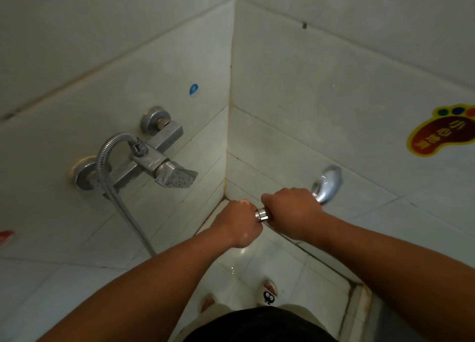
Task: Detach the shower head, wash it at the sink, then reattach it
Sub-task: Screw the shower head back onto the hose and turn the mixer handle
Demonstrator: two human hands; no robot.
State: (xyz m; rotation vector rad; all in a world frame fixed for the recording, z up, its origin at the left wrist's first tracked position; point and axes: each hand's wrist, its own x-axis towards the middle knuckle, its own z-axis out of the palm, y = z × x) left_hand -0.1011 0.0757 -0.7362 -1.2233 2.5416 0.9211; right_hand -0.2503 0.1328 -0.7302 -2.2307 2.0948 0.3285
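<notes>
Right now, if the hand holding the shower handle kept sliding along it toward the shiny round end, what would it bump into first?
The right hand would meet the shower head first; it sits just past the fist. Beyond that is the tiled wall, though depth is hard to judge.

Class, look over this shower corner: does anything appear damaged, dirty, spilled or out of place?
The tap looks dull and crusted with pale deposit, mostly on its spout. Grout in the wall corner is stained brown. Small water drops lie on the floor tiles. Nothing looks broken.
</notes>
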